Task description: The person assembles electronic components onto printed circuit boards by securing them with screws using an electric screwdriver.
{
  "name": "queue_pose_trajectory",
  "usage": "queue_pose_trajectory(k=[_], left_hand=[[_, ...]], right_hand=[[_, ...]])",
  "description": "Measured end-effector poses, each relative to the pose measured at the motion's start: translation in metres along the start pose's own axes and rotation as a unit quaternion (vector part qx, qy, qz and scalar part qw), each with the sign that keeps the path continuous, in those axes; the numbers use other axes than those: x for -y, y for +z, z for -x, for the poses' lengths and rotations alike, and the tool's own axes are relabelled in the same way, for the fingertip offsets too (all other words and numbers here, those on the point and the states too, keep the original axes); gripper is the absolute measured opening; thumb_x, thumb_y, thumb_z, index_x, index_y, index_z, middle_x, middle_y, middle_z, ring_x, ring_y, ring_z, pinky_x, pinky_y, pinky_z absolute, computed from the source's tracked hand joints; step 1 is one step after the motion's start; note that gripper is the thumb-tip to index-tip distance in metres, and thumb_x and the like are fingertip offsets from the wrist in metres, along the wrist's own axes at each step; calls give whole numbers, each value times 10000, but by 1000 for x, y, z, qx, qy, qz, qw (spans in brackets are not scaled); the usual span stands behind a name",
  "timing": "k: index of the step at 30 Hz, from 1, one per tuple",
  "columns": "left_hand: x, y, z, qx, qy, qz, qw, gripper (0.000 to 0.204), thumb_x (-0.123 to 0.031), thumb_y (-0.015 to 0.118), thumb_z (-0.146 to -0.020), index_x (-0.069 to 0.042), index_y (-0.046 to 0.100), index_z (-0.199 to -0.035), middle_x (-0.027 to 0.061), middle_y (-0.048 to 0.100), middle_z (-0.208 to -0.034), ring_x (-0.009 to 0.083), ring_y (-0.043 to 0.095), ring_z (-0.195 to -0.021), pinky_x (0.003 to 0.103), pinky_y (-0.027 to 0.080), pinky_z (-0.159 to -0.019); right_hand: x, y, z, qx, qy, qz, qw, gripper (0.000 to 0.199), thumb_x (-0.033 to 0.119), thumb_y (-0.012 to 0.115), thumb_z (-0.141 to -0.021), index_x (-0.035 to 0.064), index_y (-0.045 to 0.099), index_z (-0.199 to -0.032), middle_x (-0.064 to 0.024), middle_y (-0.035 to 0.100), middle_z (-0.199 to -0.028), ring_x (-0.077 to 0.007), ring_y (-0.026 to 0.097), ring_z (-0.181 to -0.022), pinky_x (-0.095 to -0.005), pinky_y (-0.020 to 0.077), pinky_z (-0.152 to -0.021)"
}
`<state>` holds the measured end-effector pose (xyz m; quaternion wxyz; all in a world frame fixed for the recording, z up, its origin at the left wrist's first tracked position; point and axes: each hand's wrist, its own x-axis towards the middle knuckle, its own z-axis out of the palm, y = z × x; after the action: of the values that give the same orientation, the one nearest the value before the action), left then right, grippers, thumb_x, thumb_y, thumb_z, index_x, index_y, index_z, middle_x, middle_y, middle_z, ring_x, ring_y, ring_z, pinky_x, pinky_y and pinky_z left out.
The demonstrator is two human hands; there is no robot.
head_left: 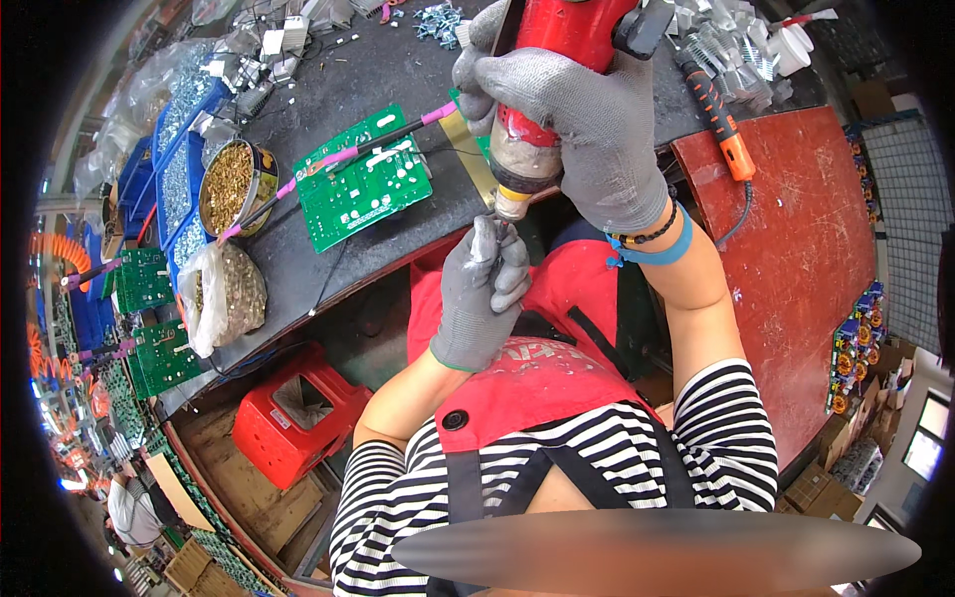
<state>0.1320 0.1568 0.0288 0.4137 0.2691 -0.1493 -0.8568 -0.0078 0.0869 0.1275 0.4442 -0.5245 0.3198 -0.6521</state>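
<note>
Near 1 red cloth apron (522,393) | right grey-gloved hand (609,129): wrapped round 1 red power driver (567,30) | left grey-gloved hand (477,308): pinching 1 small dark piece (501,228)

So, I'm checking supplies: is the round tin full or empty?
Looks nearly full: small gold-coloured pieces lie across the tin, close to its rim.

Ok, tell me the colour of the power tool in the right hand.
The power tool's body is red, seen best in the head view.
</note>
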Motion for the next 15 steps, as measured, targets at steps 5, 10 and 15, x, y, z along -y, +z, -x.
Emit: queue_pose_trajectory(k=[5, 10, 15], left_hand=[[5, 1, -1, 6, 0, 39, 999, 358, -432, 481, -969, -77, 481, -928, -8, 438, -720, 38, 320, -492, 159, 262, -374], [5, 0, -5, 16, -4, 0, 1000, 381, -446, 486, -966, -66, 484, -928, 3, 477, -745, 46, 355, -512, 167, 319, -430], [7, 6, -6, -63, 53, -27, 996, 350, -314, 472, -1003, 15, 511, -1116, 117, 599, -978, 118, 575, -755, 218, 498, -700]], right_hand=[[43, 25, -8, -130, 215, -138, 958, 212, -43, 628, -759, 27, 558, -946, -69, 591, -744, -97, 485, -459, -217, 354, -377], [40, 24, -7, -150, 216, -122, 957, 211, -59, 630, -751, 30, 564, -930, -59, 592, -741, -97, 507, -481, -228, 373, -386], [42, 2, -16, -169, 148, -38, 974, 143, -39, 615, -769, 26, 563, -886, -61, 581, -680, -107, 517, -448, -236, 379, -372]])
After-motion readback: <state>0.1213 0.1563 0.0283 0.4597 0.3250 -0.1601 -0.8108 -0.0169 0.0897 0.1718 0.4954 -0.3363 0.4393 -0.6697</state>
